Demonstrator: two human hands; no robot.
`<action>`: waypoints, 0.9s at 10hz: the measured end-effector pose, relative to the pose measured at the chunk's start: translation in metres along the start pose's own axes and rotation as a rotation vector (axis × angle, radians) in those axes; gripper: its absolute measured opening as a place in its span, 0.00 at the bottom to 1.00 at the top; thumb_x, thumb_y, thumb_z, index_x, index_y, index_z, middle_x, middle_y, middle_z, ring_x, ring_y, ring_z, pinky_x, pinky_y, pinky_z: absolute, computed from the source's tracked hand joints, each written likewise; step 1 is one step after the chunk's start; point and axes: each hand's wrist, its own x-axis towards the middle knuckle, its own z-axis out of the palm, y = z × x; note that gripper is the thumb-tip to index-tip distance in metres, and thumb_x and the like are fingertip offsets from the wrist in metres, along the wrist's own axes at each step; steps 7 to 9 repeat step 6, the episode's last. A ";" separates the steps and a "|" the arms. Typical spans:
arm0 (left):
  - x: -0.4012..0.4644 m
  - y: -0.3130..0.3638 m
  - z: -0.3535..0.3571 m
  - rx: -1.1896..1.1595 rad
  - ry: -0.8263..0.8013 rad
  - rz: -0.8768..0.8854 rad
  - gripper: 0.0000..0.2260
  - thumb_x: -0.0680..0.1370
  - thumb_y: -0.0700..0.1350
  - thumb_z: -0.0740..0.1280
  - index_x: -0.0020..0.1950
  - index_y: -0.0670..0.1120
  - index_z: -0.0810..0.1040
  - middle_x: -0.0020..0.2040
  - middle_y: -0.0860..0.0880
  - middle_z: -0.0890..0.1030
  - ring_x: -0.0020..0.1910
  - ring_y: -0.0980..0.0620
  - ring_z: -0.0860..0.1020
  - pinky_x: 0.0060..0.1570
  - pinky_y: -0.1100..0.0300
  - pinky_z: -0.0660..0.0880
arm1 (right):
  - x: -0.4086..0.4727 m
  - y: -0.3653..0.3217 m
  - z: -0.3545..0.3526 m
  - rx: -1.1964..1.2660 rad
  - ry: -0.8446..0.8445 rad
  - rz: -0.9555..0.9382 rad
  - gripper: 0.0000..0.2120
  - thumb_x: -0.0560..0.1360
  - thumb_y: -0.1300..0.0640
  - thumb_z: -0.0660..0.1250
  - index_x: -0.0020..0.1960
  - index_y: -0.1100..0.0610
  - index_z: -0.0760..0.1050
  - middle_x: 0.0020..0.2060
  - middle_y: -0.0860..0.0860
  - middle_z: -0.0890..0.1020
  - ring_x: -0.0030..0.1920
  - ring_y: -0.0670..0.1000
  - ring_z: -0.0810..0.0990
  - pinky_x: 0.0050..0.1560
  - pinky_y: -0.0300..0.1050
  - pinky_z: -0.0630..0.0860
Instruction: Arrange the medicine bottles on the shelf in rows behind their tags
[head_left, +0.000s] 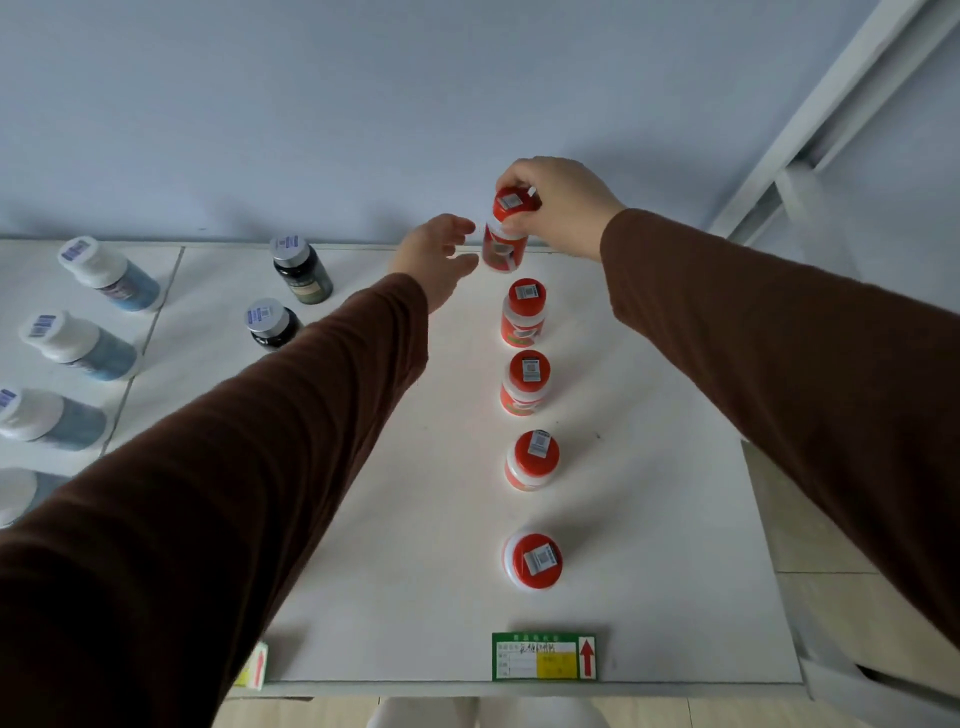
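My right hand (558, 202) grips a red-capped bottle (503, 244) by its cap at the far end of the shelf, tilted slightly and just above or on the surface. My left hand (441, 254) is open beside that bottle on its left, fingers apart, holding nothing. Several more red-capped bottles (524, 384) stand in a straight row from there toward a green tag (543, 656) at the shelf's front edge. Two dark bottles (301, 270) with silver caps stand left of the row.
Several white-capped blue bottles (78, 345) line the left shelf panel. A second tag (254, 667) peeks out under my left sleeve at the front edge. The white shelf (649, 519) ends at the right, where a white frame post (831, 104) rises.
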 end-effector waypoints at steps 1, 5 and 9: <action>0.004 -0.004 0.002 0.327 0.001 0.072 0.18 0.75 0.44 0.69 0.65 0.49 0.74 0.61 0.49 0.78 0.58 0.49 0.76 0.59 0.56 0.73 | 0.002 0.013 0.007 -0.053 -0.011 0.011 0.18 0.76 0.54 0.70 0.64 0.54 0.74 0.61 0.52 0.79 0.59 0.53 0.77 0.60 0.45 0.72; -0.019 -0.014 0.012 0.541 -0.033 0.086 0.19 0.75 0.47 0.70 0.66 0.50 0.74 0.62 0.48 0.78 0.60 0.47 0.75 0.61 0.53 0.73 | -0.004 0.032 0.030 -0.111 -0.036 0.014 0.23 0.79 0.55 0.67 0.73 0.53 0.67 0.69 0.54 0.73 0.67 0.56 0.73 0.68 0.49 0.70; -0.025 -0.009 0.009 0.546 -0.011 0.095 0.20 0.75 0.47 0.70 0.66 0.49 0.74 0.62 0.48 0.77 0.60 0.47 0.75 0.61 0.53 0.73 | -0.007 0.029 0.026 -0.098 0.010 0.019 0.26 0.78 0.55 0.67 0.74 0.51 0.65 0.71 0.53 0.70 0.70 0.56 0.71 0.69 0.49 0.68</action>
